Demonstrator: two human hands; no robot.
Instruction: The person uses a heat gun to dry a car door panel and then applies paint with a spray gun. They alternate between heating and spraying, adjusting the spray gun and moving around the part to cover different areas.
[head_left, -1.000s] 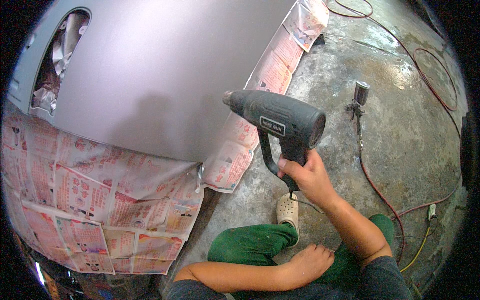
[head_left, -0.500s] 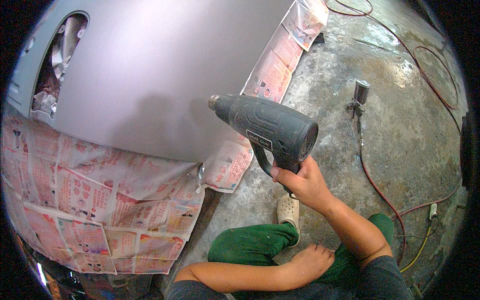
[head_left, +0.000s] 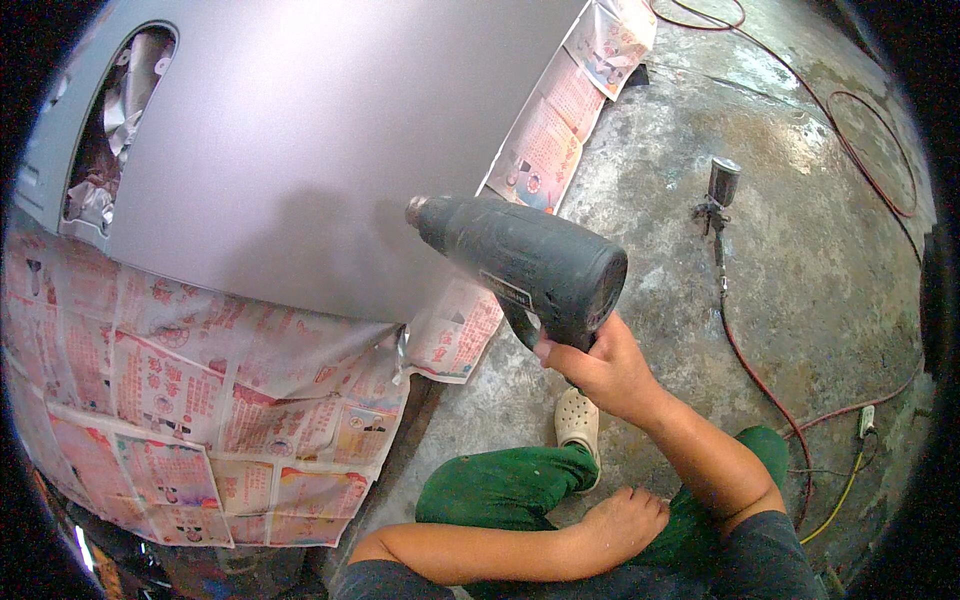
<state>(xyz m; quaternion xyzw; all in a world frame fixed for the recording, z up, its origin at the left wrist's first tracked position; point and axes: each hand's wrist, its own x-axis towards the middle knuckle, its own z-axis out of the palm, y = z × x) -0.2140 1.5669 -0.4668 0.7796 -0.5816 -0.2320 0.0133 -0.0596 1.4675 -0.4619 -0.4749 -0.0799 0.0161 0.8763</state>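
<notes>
Concrete floor (head_left: 665,285); right hand (head_left: 612,376) wraps heat gun (head_left: 530,255) so nozzle (head_left: 422,215) faces panel (head_left: 300,130) beyond fingers; left hand (head_left: 617,528) curled, contents I can't tell

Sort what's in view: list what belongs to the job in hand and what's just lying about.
In the job:
hot-air gun, gripped in the right hand
grey panel, toward which the nozzle points
paper sheets along the panel's edges

Apparently lying about:
spray gun, on the floor
red hose, joined to it

A paint workshop is indicated by a heat gun (head_left: 535,255), spray gun (head_left: 721,195) and panel (head_left: 330,120) (edged with printed sheets (head_left: 165,385)).
</notes>
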